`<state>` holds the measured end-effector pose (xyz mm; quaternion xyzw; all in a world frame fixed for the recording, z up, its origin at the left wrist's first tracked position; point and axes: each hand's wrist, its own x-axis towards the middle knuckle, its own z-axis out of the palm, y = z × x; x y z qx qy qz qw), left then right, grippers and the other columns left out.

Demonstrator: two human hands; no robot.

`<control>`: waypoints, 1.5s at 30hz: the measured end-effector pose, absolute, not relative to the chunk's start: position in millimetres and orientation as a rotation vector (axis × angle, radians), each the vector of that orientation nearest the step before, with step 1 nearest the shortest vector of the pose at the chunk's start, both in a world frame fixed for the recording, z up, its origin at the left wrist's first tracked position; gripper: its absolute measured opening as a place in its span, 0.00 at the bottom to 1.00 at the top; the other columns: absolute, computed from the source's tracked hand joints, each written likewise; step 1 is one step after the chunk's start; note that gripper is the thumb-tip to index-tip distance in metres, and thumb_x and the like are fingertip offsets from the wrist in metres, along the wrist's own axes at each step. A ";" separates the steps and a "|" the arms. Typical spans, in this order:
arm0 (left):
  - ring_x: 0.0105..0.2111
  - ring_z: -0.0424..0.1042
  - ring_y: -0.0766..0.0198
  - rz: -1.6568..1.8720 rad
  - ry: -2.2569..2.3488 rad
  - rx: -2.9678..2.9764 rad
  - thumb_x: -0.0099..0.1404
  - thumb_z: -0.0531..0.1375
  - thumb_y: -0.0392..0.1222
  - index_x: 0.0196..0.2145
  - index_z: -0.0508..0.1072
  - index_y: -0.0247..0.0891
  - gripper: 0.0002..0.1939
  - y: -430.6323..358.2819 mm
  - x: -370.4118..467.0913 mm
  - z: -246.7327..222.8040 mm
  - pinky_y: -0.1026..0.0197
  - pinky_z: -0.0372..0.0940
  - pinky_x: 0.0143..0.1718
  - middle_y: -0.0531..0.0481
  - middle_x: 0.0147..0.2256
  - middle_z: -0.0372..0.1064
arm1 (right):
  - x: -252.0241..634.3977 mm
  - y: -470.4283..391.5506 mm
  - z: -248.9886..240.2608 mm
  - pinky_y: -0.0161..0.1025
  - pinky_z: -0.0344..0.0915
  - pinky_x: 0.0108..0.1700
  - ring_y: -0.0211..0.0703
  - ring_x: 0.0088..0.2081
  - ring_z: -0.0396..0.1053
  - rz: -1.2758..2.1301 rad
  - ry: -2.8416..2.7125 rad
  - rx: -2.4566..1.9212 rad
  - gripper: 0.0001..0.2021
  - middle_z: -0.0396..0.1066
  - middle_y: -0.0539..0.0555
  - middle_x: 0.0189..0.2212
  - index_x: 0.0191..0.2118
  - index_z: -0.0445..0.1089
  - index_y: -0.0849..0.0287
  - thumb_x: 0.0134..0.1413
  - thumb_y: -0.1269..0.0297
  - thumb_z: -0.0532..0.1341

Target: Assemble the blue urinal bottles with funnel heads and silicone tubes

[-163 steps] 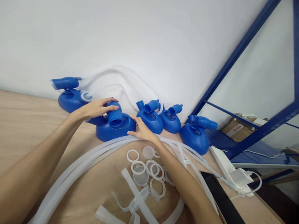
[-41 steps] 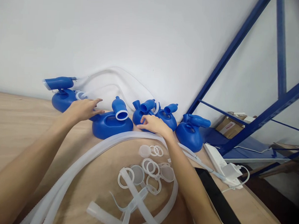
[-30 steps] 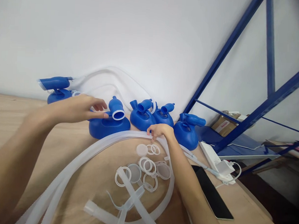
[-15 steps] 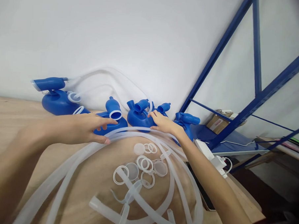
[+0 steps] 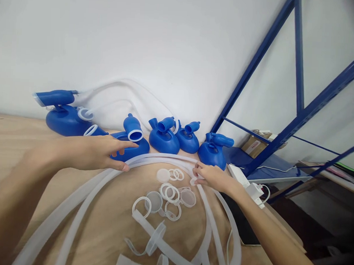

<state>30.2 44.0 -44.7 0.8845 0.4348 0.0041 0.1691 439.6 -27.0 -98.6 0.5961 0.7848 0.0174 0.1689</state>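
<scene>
Left hand: thumb and fingers apart, palm down, nothing seen between them. The near blue jug lies directly beyond its fingertips; the index finger overlaps the jug's side, and I cannot tell whether it touches. The jug stands upright. Its spout, fitted with a white ring at the mouth, rises just past the fingers, and its neck, also ringed in white, shows beyond the back of the same hand.

Right hand: fingers bent, thumb beneath, at the pale hose. A short whitish piece sits at the thumb tip; I cannot tell whether the fingertips are clamped on it or merely rest there. The hose arcs from the left thumb across to the right fingers, then comes round on the near side of the right hand.

Between the two hands and nearer the person, loose white rings and a clear cap lie on the table. Closer in, a strapped cap sits around a length of hose.

Past the right hand stands the end jug; further off, to that hand's left, are two more jugs. Well beyond the left hand is the far jug. Beneath the right forearm lies a dark tablet, with a power strip just past the wrist.
</scene>
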 end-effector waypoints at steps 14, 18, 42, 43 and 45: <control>0.55 0.76 0.39 0.100 1.142 2.586 0.63 0.58 0.75 0.71 0.66 0.60 0.43 32.9 36.6 -39.4 0.52 0.70 0.50 0.45 0.60 0.76 | 494.5 42.5 -12.9 0.44 0.72 0.31 0.46 0.31 0.68 0.435 2.893 3.044 0.16 0.67 0.50 0.28 0.39 0.72 0.56 0.56 0.47 0.66; 0.53 0.77 0.42 0.078 1.045 2.614 0.66 0.55 0.76 0.71 0.67 0.57 0.41 16.9 50.3 -32.6 0.53 0.69 0.50 0.46 0.60 0.76 | 489.2 67.5 -17.7 0.44 0.72 0.28 0.42 0.28 0.65 0.188 2.909 3.399 0.18 0.61 0.48 0.29 0.39 0.69 0.56 0.56 0.45 0.65; 0.40 0.83 0.58 0.728 0.439 1.513 0.69 0.69 0.54 0.41 0.76 0.37 0.16 2.9 110.4 -43.9 0.57 0.76 0.47 0.46 0.37 0.82 | 244.2 121.1 92.1 0.51 0.66 0.64 0.53 0.63 0.64 0.611 3.542 1.986 0.22 0.70 0.58 0.57 0.61 0.63 0.52 0.74 0.43 0.54; 0.37 0.83 0.59 0.778 0.434 1.484 0.69 0.70 0.53 0.39 0.76 0.37 0.16 4.3 111.3 -44.0 0.60 0.76 0.44 0.48 0.34 0.80 | 243.1 119.4 86.0 0.54 0.62 0.68 0.54 0.67 0.60 0.482 3.552 1.945 0.28 0.67 0.59 0.62 0.66 0.58 0.54 0.73 0.40 0.54; 0.34 0.83 0.60 0.896 0.404 1.387 0.68 0.71 0.50 0.38 0.75 0.37 0.14 6.2 112.7 -43.6 0.62 0.78 0.40 0.51 0.30 0.78 | 244.0 107.7 68.4 0.60 0.54 0.73 0.60 0.74 0.51 0.154 3.574 1.851 0.44 0.55 0.63 0.71 0.75 0.43 0.56 0.68 0.35 0.57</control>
